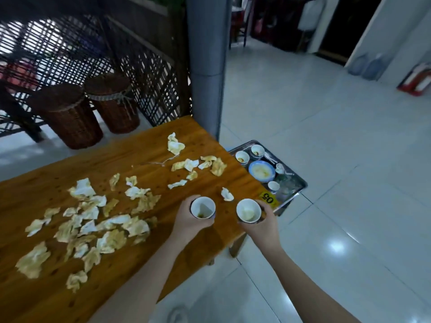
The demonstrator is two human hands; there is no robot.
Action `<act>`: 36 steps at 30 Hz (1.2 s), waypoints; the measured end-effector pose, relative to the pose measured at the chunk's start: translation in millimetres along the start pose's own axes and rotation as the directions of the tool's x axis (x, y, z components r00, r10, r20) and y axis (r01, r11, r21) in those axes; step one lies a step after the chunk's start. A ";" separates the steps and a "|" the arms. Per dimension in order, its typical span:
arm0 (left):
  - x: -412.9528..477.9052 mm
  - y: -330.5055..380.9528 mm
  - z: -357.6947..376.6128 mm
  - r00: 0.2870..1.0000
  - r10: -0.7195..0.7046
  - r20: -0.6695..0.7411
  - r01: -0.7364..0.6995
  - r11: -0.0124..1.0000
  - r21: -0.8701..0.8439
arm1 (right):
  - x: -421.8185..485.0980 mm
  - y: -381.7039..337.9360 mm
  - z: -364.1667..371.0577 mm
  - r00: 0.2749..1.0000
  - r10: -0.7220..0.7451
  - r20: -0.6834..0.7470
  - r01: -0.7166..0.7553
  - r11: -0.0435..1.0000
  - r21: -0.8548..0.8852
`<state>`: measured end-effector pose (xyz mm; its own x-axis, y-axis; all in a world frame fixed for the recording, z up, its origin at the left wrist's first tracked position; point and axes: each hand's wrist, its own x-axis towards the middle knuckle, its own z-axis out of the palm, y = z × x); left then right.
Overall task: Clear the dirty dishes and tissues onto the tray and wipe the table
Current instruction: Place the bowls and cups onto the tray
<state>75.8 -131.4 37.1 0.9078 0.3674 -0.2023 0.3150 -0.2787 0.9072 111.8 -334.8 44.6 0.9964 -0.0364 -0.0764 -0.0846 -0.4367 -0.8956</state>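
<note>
My left hand (187, 221) grips a white cup (203, 207) with brown dregs, held over the wooden table (130, 159) near its right end. My right hand (262, 226) grips a second white cup (248, 210) with pale residue, just past the table's corner. Several crumpled, stained tissues (98, 215) lie scattered over the tabletop; one small tissue (227, 194) sits between the cups and the corner. A metal tray (297, 191) stands beyond the table's right end, lower down, holding a blue-rimmed dirty bowl (261, 171), small cups (242, 157) and spoons.
A yellow number tag (268, 198) marks the table corner. Two wicker baskets (70, 115) stand on the floor behind the table by a lattice screen. A grey pillar (207, 54) rises past the table's far corner. Tiled floor (338, 136) spreads to the right.
</note>
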 end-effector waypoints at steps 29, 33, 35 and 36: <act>236.1 130.6 227.5 0.972 0.068 0.224 -0.058 0.997 -0.052 | 272.4 49.9 -144.8 0.960 0.179 -0.214 -0.161 0.982 0.099; 250.7 130.9 248.2 0.976 0.048 0.212 -0.041 0.998 -0.040 | 302.4 66.2 -145.9 0.959 0.232 -0.163 -0.219 0.971 0.095; 255.2 130.0 259.0 0.986 0.026 0.165 -0.019 0.999 -0.041 | 318.6 74.8 -146.2 0.960 0.248 -0.130 -0.237 0.967 0.094; 257.7 129.4 264.7 0.990 0.013 0.137 -0.007 0.999 -0.049 | 327.8 78.6 -146.0 0.963 0.242 -0.120 -0.233 0.969 0.083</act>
<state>423.8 -307.6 4.7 0.9413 0.2383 -0.2390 0.2950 -0.2371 0.9256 431.9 -512.3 13.2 0.9392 -0.2481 -0.2376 -0.3141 -0.3403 -0.8863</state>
